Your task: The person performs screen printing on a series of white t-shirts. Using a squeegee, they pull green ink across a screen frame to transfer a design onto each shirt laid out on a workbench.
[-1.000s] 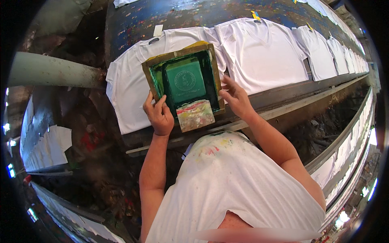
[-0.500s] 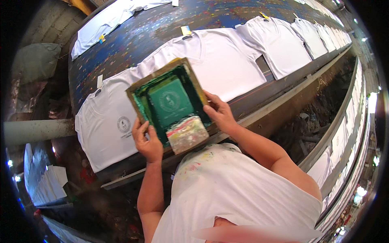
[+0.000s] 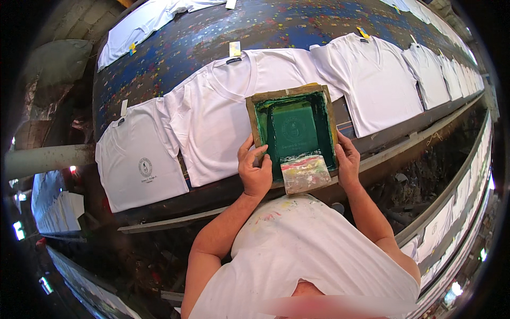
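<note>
My left hand grips the left side of a wooden-framed screen with green ink and a round design inside. My right hand holds its right side. A paint-smeared squeegee blade rests at the screen's lower end, between my hands. The screen hangs over the front edge of the table, partly covering a plain white T-shirt. At left, another white T-shirt bears a small dark round print. A further plain shirt lies to the right.
The long paint-speckled table carries rows of folded white shirts. A metal rail runs along its front. A round pipe enters at the left. More shirts lie on a surface along the right rim.
My right hand has closed on the screen's side. Both hands have carried the screen rightward along the table, uncovering the printed shirt at left.
</note>
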